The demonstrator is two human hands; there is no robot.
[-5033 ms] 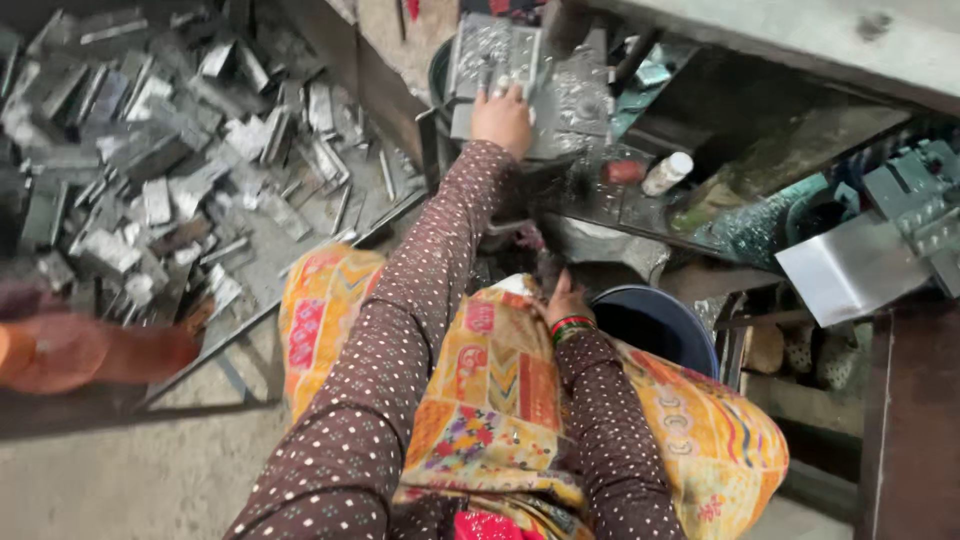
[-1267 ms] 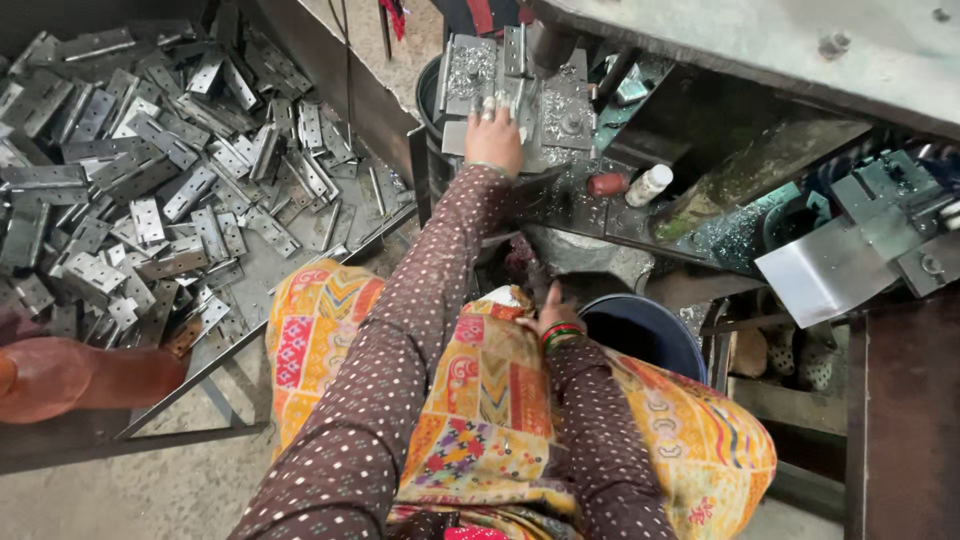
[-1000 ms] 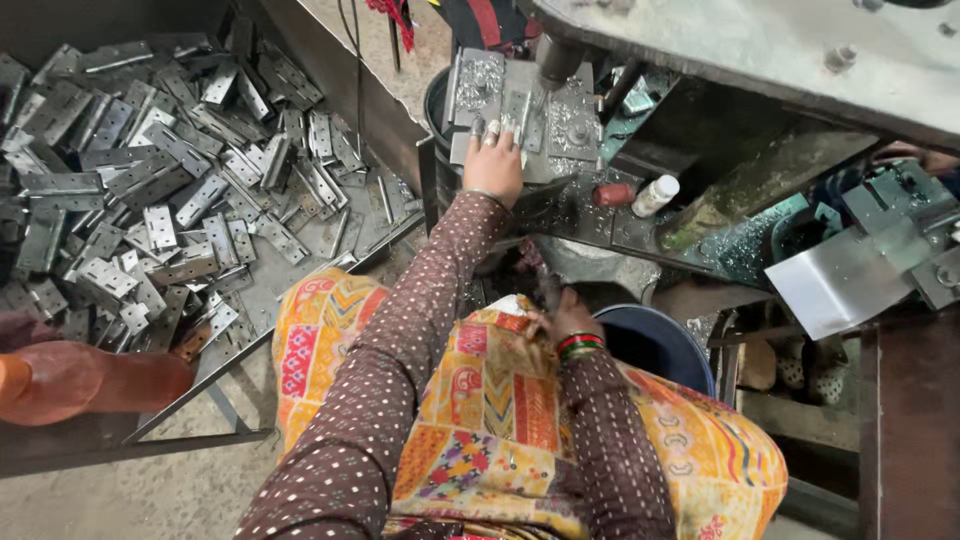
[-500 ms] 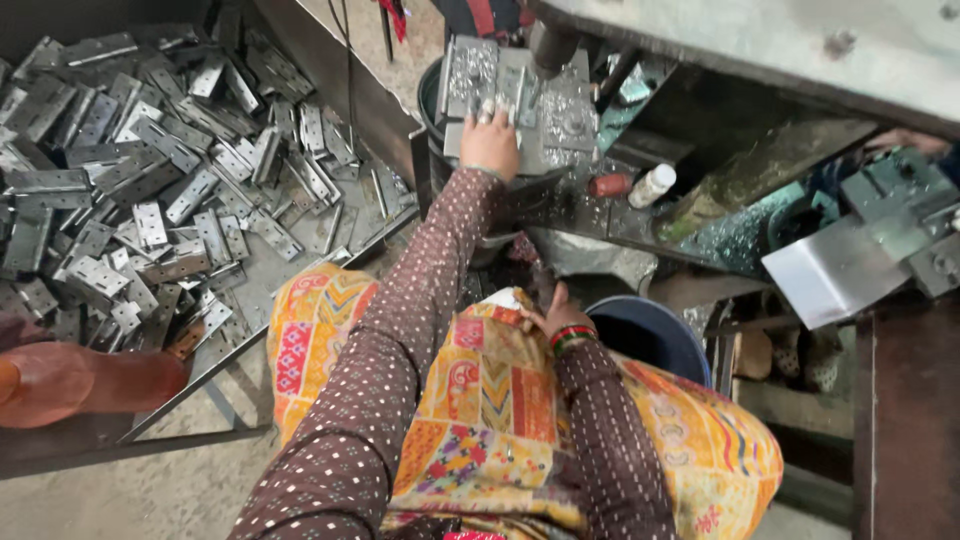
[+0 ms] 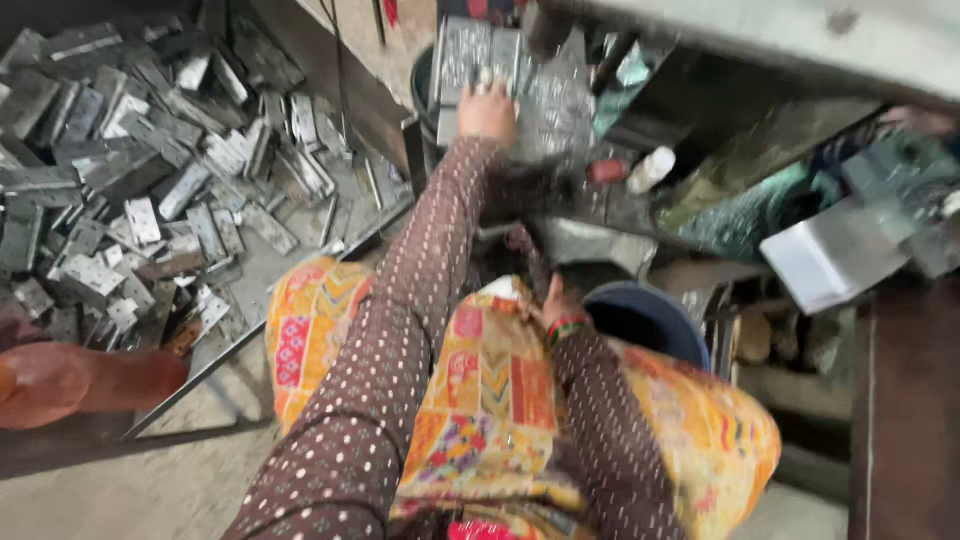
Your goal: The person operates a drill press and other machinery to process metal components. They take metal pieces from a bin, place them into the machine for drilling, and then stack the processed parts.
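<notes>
Reaching forward, the left hand (image 5: 487, 108) is laid flat, fingers spread, on a stack of grey stamped metal plates (image 5: 545, 85) that is piled on top of a dark round bin (image 5: 424, 85) at the far edge of the cluttered work surface (image 5: 600, 205); nothing is gripped by it. The right hand (image 5: 555, 300) is held low beside the lap, just at the rim of a blue bucket (image 5: 650, 320) whose inside is dark; whether it is closed on anything cannot be told, since the fingers are hidden. A red-capped piece (image 5: 608, 171) and a small white bottle (image 5: 650, 170) are seen lying near the plates. To the left, a large tray (image 5: 290, 300) on the floor is filled with a heap of loose grey metal hinges (image 5: 130, 190).
</notes>
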